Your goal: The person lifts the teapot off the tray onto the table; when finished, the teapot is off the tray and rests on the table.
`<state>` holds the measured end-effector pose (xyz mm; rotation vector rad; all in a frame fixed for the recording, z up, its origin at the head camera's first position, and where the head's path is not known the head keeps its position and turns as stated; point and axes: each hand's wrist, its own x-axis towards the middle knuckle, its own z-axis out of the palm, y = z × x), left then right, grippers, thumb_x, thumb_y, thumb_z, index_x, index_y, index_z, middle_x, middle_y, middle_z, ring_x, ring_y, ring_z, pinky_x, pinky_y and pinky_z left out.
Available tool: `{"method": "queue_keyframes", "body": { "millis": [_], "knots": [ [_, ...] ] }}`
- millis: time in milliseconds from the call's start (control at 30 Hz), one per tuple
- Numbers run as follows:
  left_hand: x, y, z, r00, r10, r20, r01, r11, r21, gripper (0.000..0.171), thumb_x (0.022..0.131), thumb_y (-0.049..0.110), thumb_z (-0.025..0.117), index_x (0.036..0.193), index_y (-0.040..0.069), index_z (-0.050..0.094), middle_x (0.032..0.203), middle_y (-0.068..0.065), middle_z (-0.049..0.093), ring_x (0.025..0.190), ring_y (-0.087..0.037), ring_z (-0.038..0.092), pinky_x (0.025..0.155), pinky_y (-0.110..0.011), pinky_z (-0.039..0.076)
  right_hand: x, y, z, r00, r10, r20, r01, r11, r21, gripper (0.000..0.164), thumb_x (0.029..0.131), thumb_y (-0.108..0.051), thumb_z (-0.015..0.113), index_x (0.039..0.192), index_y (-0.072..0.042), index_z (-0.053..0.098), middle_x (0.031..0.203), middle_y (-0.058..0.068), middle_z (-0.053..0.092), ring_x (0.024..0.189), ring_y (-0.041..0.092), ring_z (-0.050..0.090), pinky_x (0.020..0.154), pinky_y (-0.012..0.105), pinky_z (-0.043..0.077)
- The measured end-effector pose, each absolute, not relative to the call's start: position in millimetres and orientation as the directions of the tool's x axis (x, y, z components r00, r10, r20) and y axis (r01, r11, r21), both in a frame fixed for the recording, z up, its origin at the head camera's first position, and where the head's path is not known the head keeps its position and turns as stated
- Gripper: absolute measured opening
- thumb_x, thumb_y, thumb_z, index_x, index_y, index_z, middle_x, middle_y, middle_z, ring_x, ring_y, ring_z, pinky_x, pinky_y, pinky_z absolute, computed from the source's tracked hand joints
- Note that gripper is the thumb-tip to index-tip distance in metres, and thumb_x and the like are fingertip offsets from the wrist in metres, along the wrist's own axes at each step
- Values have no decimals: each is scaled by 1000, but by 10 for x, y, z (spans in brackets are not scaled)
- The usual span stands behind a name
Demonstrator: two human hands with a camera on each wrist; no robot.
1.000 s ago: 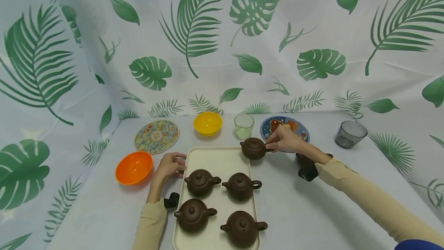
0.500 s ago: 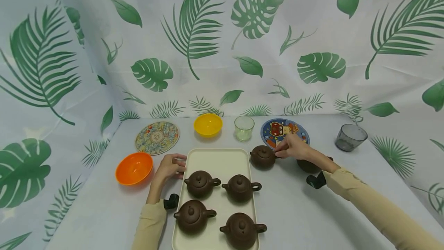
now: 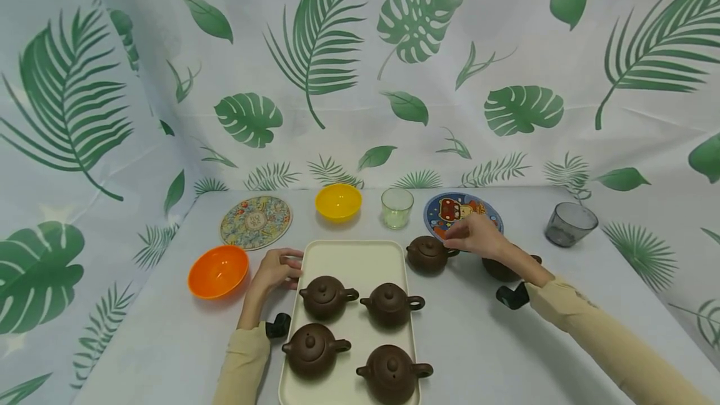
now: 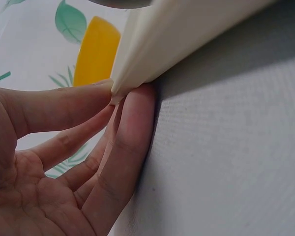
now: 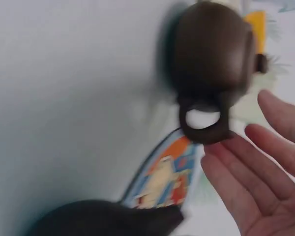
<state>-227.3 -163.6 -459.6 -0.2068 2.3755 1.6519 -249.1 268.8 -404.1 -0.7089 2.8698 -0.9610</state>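
My left hand (image 3: 277, 270) pinches the left edge of the cream tray (image 3: 351, 258); in the left wrist view its thumb lies on the rim and a finger is under it. Several dark brown teapots stand on the tray, one of them a teapot (image 3: 326, 297) near that hand. Just off the tray's right edge, a brown teapot (image 3: 426, 256) rests upright on the table. My right hand (image 3: 477, 236) is beside its handle. Seen from the right wrist, the fingers are spread and apart from the handle (image 5: 206, 133). Another teapot (image 3: 499, 269) is partly hidden behind my right wrist.
Along the back are a patterned round mat (image 3: 255, 222), a yellow bowl (image 3: 338, 204), a greenish glass (image 3: 397, 210) and a blue cartoon mat (image 3: 435, 212). An orange bowl (image 3: 218, 272) stands left of my left hand. At far right is a grey glass (image 3: 570, 225).
The teapot in my right hand moved right and down, from over the tray's edge onto the table. The right fingers then released its handle. My left hand stayed at the tray.
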Motion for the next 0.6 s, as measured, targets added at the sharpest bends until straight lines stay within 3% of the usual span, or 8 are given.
{"method": "queue_keyframes", "body": {
  "millis": [167,300,433,600],
  "knots": [
    [-2283,-1642,-4610,-960,15,-279,-256,351,901,40,78,-11,67,118,-6,62,86,-16,64,63,-18,64,56,-36,59,-2414,2569,-3861,-907,-361,217,-416,687,-596,22,80,-10,77,96,6,73,85,15,73,76,25,71,61,27,56],
    [-2291,-1645,-4615,-959,16,-282,-259,349,901,40,78,-10,67,118,-5,62,87,-16,64,63,-17,64,56,-35,59,-2340,2481,-3777,-921,-338,195,-376,638,-672,22,80,-9,76,97,5,73,88,14,73,77,24,71,62,23,55],
    [-2289,-1650,-4608,-959,9,-284,-264,344,901,40,78,-11,67,118,-5,62,86,-15,64,63,-17,64,55,-35,59,-2213,2375,-3779,-917,-379,122,-340,585,-736,26,84,-12,74,102,6,72,93,14,73,80,19,71,64,23,56],
    [-2277,-1654,-4596,-958,19,-285,-262,340,903,40,79,-11,67,118,-5,62,87,-17,65,64,-18,64,56,-35,59,-2024,2240,-3888,-865,-492,97,-391,540,-745,24,86,-13,71,102,4,72,94,11,73,83,15,70,68,22,56]
  ]
}}
